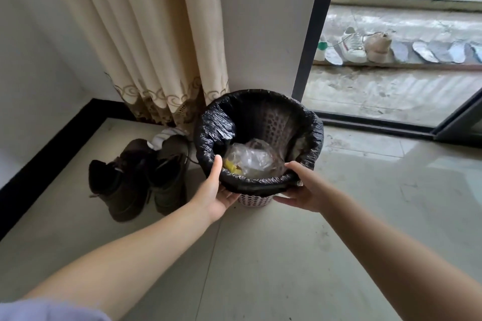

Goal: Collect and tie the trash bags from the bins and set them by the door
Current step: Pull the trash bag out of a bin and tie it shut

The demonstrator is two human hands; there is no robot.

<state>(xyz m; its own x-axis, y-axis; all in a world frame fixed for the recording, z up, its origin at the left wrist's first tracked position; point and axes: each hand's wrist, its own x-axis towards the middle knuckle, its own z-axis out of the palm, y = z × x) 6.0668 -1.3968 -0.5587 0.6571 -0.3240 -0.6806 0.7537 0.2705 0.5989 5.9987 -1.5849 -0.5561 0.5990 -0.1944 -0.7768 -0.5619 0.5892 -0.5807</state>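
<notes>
A small perforated pink-white bin (254, 200) stands on the tiled floor against the wall. A black trash bag (260, 109) lines it, folded over the rim. Inside lie crumpled clear plastic (250, 157) and a yellow scrap (230, 167). My left hand (216, 190) grips the near-left rim of the bag, thumb on top, fingers underneath. My right hand (300, 190) grips the near-right rim the same way.
A pair of dark boots (138, 177) with a white sock stands left of the bin. A beige curtain (146, 41) hangs behind. To the right, a sliding door (305, 34) opens onto a balcony with shoes and insoles (365, 47).
</notes>
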